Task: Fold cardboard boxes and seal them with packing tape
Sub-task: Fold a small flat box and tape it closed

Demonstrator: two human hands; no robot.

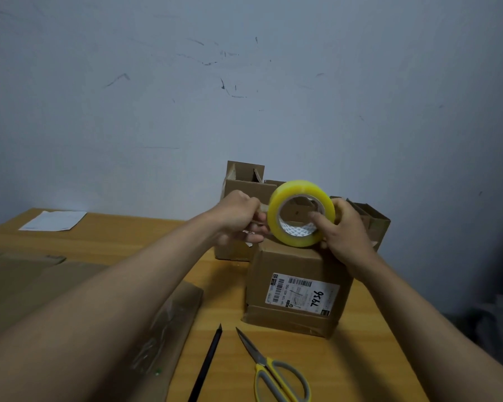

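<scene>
A yellowish roll of packing tape [282, 227] is held upright above a closed cardboard box [291, 265] that bears a white shipping label [301, 293]. My right hand [344, 227] grips the roll at its right side, thumb inside the core. My left hand [240, 217] pinches the loose tape end at the roll's left edge. The box stands on the wooden table [346, 358] just below both hands.
Two open cardboard boxes [244, 181] [373, 224] stand behind against the wall. Flattened cardboard [41, 282] lies at the left. Scissors with yellow-grey handles [273, 372] and a black pen [206, 364] lie near the front edge. White paper [54, 220] sits far left.
</scene>
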